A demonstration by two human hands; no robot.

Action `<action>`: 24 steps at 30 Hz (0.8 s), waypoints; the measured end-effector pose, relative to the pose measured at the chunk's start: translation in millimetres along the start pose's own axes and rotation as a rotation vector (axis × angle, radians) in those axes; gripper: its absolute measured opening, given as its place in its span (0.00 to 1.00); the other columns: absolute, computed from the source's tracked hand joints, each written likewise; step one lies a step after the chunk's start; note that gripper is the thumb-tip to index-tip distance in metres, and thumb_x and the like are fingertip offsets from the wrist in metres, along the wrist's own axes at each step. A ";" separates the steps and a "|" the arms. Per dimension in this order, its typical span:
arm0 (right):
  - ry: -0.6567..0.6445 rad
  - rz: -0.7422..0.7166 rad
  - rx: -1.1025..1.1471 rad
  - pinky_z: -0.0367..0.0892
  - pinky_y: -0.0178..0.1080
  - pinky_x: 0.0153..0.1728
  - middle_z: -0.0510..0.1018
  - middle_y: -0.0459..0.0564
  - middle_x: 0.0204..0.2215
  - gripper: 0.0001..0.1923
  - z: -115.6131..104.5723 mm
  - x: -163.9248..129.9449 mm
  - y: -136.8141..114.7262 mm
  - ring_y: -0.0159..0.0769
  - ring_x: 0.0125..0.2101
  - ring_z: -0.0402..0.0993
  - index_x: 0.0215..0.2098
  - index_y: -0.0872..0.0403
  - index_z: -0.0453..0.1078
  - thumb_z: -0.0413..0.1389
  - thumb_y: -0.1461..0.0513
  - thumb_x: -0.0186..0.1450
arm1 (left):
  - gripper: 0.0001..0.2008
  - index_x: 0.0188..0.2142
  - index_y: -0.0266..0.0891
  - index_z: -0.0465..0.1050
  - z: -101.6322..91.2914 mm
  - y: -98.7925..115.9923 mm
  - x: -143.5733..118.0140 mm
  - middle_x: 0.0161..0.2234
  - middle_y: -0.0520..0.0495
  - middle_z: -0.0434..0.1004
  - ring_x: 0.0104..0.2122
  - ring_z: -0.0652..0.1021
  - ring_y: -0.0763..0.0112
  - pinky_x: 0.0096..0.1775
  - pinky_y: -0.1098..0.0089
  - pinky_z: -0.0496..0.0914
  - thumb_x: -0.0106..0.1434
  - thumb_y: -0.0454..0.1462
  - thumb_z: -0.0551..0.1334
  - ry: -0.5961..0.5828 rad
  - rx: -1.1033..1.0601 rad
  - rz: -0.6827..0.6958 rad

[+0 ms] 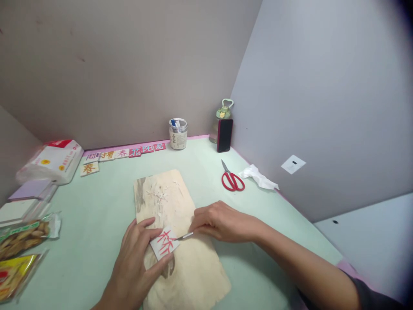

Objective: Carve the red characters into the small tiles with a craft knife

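Observation:
A small white square tile (160, 248) with a red character on it lies tilted on a worn wooden board (190, 267). My left hand (137, 254) grips the tile between thumb and fingers along its left and lower edges. My right hand (222, 221) is closed round a slim carving knife (186, 236), most of whose handle is hidden in the fingers. The metal tip touches the right side of the tile at the red strokes. Pale shavings (158, 196) are scattered on the board's upper part.
Red-handled scissors (232, 181) and a crumpled tissue (260, 177) lie right. Behind stand a jar (178, 134), a phone (225, 135) and a bottle (222, 114). Several character tiles (121, 153) line the back. Left are a tissue pack (60, 161) and snack bags (30, 236).

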State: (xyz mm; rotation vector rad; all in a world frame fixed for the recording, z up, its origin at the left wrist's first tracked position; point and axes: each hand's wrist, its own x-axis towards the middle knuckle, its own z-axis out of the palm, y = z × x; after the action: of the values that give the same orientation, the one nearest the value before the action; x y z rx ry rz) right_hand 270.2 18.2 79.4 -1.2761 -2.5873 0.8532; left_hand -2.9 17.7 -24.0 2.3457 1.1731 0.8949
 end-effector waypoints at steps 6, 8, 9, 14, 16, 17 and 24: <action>-0.132 0.043 0.129 0.65 0.32 0.40 0.83 0.47 0.42 0.10 -11.5 18.5 10.0 0.34 0.40 0.78 0.44 0.52 0.80 0.57 0.68 0.70 | 0.15 0.48 0.47 0.66 0.1 -2.2 -0.2 0.53 0.43 0.68 0.57 0.69 0.47 0.57 0.37 0.63 0.65 0.46 0.64 -0.008 -0.007 0.016; -0.203 0.058 0.169 0.64 0.31 0.39 0.84 0.48 0.42 0.10 -15.2 25.5 14.6 0.34 0.40 0.78 0.45 0.53 0.80 0.57 0.68 0.70 | 0.15 0.48 0.47 0.65 -0.1 -2.0 0.1 0.53 0.42 0.67 0.58 0.68 0.48 0.58 0.37 0.62 0.66 0.46 0.63 -0.019 -0.008 0.021; -0.231 0.061 0.181 0.64 0.31 0.38 0.84 0.48 0.42 0.10 -17.1 29.0 16.9 0.34 0.40 0.78 0.45 0.54 0.80 0.58 0.67 0.69 | 0.15 0.48 0.47 0.65 -0.3 -1.8 0.2 0.53 0.42 0.67 0.58 0.68 0.48 0.58 0.37 0.62 0.66 0.46 0.63 -0.026 -0.009 0.024; -0.325 0.057 0.223 0.63 0.30 0.37 0.84 0.46 0.37 0.09 -24.5 44.4 26.4 0.32 0.37 0.77 0.44 0.54 0.81 0.59 0.66 0.69 | 0.15 0.49 0.47 0.64 -0.9 -1.4 0.4 0.54 0.42 0.67 0.58 0.68 0.48 0.58 0.36 0.61 0.66 0.46 0.63 -0.040 -0.011 0.025; -0.375 0.055 0.256 0.63 0.30 0.36 0.83 0.45 0.35 0.09 -26.5 50.4 29.6 0.31 0.35 0.75 0.43 0.55 0.81 0.59 0.65 0.68 | 0.15 0.49 0.47 0.64 -1.0 -2.2 0.0 0.53 0.42 0.67 0.58 0.68 0.48 0.58 0.36 0.61 0.66 0.46 0.63 -0.041 -0.013 0.030; -0.402 0.053 0.274 0.63 0.29 0.35 0.83 0.45 0.34 0.09 -27.4 53.7 31.1 0.30 0.33 0.75 0.43 0.56 0.81 0.59 0.65 0.68 | 0.15 0.49 0.47 0.64 -1.2 -2.7 -0.2 0.53 0.42 0.67 0.58 0.68 0.48 0.58 0.35 0.61 0.66 0.47 0.63 -0.038 -0.013 0.034; -0.594 0.022 0.388 0.63 0.28 0.30 0.78 0.42 0.26 0.06 -30.1 82.6 40.7 0.26 0.26 0.68 0.37 0.62 0.81 0.60 0.67 0.66 | 0.17 0.51 0.49 0.64 -3.5 -5.1 0.2 0.54 0.43 0.68 0.59 0.68 0.48 0.59 0.35 0.59 0.66 0.47 0.64 -0.072 -0.012 0.047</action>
State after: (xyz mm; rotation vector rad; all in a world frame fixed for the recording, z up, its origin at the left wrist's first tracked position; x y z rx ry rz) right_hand 256.6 113.9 72.0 -1.0522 -2.5899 1.8670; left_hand -8.1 21.0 -24.3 2.3849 1.0853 0.8230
